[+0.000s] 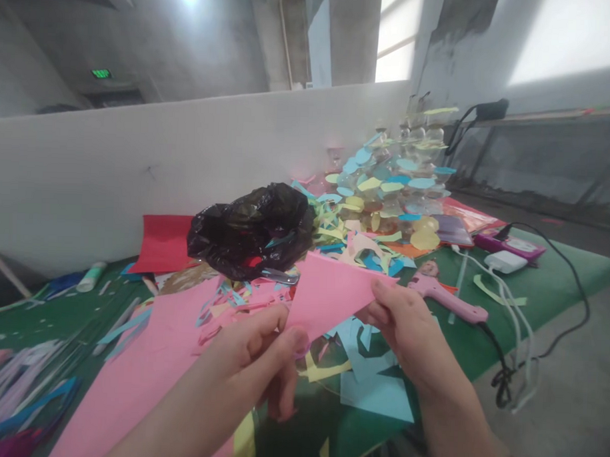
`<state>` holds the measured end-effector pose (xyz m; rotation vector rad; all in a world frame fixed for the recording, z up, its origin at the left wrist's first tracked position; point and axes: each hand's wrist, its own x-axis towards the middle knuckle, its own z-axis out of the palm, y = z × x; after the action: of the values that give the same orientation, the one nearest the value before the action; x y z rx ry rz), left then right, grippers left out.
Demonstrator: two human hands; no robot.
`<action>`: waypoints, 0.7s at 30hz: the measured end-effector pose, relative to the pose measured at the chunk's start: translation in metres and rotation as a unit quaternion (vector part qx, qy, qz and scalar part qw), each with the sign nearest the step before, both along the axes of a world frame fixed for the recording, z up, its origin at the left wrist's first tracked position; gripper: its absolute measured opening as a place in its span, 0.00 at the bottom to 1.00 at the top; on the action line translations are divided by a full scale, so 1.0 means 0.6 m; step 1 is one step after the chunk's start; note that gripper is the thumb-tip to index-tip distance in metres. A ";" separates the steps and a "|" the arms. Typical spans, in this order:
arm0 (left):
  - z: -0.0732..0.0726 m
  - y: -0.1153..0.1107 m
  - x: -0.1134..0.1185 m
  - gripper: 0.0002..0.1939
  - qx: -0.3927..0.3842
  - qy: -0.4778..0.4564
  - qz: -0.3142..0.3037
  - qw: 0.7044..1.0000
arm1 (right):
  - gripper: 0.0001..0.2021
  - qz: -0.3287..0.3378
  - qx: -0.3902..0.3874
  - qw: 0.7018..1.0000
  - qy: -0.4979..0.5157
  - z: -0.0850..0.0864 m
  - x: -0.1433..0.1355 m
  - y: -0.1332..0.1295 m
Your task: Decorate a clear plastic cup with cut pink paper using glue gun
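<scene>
While the left hand (263,354) is pinching pink paper (330,289) at one corner, the right hand (404,318) is grasping another, the sheet is spanning between them, a black bag (252,230) is lying beyond.

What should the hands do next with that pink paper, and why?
Maybe line up the layers of the pink paper near the right hand: its edges there look uneven, and the left hand pinches another part, helping steady it.

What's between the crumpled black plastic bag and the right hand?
In the head view, a flat pink paper piece, pinched by the right hand and left hand, with loose coloured paper scraps behind it.
</scene>
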<state>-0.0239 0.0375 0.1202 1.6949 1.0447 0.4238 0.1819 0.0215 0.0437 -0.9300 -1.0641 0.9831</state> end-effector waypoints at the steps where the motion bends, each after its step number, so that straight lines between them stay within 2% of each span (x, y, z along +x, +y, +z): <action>1: -0.001 0.001 0.000 0.22 -0.005 -0.004 0.001 1.000 | 0.28 -0.006 0.003 1.000 -0.001 0.001 0.000 0.001; 5: -0.003 0.005 0.002 0.20 -0.019 0.000 -0.015 1.000 | 0.28 -0.047 -0.002 0.998 -0.034 0.007 0.000 -0.002; 9: 0.000 0.012 -0.002 0.18 0.059 0.049 -0.043 0.996 | 0.28 -0.087 -0.016 0.993 -0.076 0.016 0.001 -0.010; 11: 0.002 0.018 -0.005 0.16 0.107 0.056 -0.019 0.992 | 0.28 -0.073 -0.019 0.993 -0.085 0.018 0.001 -0.014; 13: 0.002 0.024 -0.007 0.15 0.121 0.035 0.016 0.992 | 0.28 -0.031 -0.018 0.996 -0.085 0.020 -0.002 -0.018; 17: 0.004 0.034 -0.006 0.15 0.082 -0.001 0.052 0.995 | 0.28 0.049 -0.011 0.992 -0.113 0.025 -0.018 -0.019; 19: 0.004 0.037 -0.007 0.17 0.064 -0.006 0.063 0.996 | 0.27 0.047 -0.005 0.989 -0.138 0.027 -0.026 -0.016; 21: 0.002 0.042 -0.008 0.19 0.057 -0.022 0.086 0.994 | 0.24 -0.010 0.015 0.987 -0.159 0.024 -0.032 -0.012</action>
<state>-0.0288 0.0626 0.1215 1.6940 1.1567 0.6405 0.1624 0.0146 0.0579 -1.0941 -1.3300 0.8144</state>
